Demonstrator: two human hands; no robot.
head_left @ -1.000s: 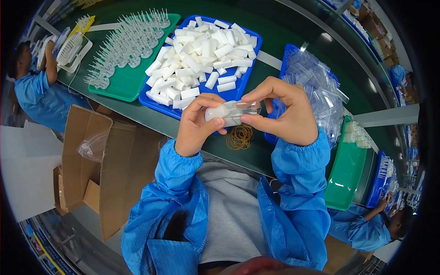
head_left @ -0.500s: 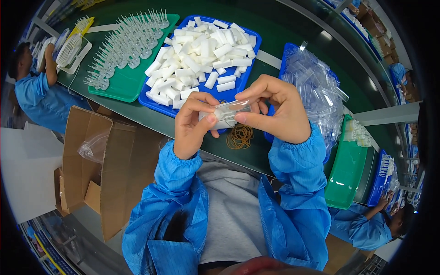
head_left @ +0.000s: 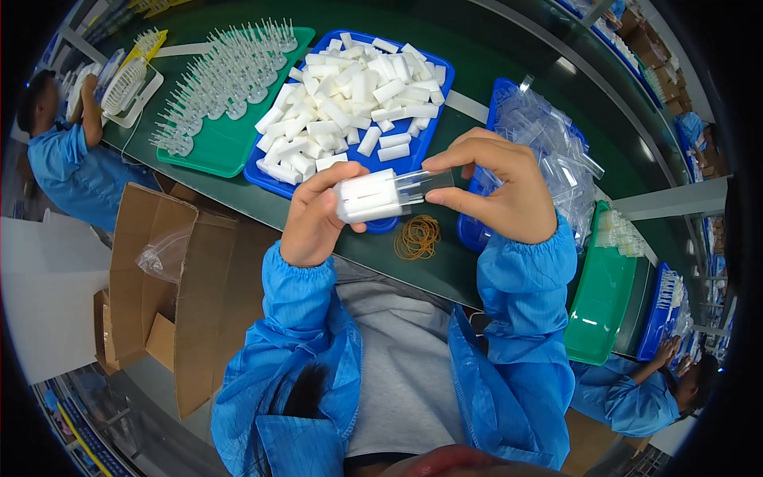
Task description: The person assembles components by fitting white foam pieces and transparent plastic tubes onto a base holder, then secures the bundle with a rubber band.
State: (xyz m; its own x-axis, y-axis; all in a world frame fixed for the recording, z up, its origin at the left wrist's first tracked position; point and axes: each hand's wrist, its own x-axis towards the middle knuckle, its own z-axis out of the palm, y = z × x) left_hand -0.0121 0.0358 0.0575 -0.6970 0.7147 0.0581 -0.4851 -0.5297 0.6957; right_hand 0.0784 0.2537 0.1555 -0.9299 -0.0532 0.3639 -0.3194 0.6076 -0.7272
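Note:
In front of me, over the table's near edge, my left hand (head_left: 314,216) is closed round one end of a white foam cylinder (head_left: 369,196) with a clear disc-like base. Thin clear prongs stick out of its other end. Thumb and fingers of my right hand (head_left: 509,187) pinch a clear plastic sleeve (head_left: 442,181), which lies around the prongs. How far the sleeve reaches over the foam is hard to make out. Below the hands lies a bundle of tan rubber bands (head_left: 417,238). White foam cylinders (head_left: 342,91) are heaped just beyond.
The foam heap fills a blue tray (head_left: 419,153). Clear sleeves (head_left: 540,151) pile in another blue tray (head_left: 474,230) at right. Clear pronged pieces (head_left: 238,71) stand on a green tray (head_left: 230,151). A cardboard box (head_left: 214,294) is at lower left. Co-workers (head_left: 71,163) sit at both sides.
My right hand has shifted right and a little up, apart from my left. The foam cylinder, largely covered by fingers before, now shows plainly, with prongs and sleeve at its right end.

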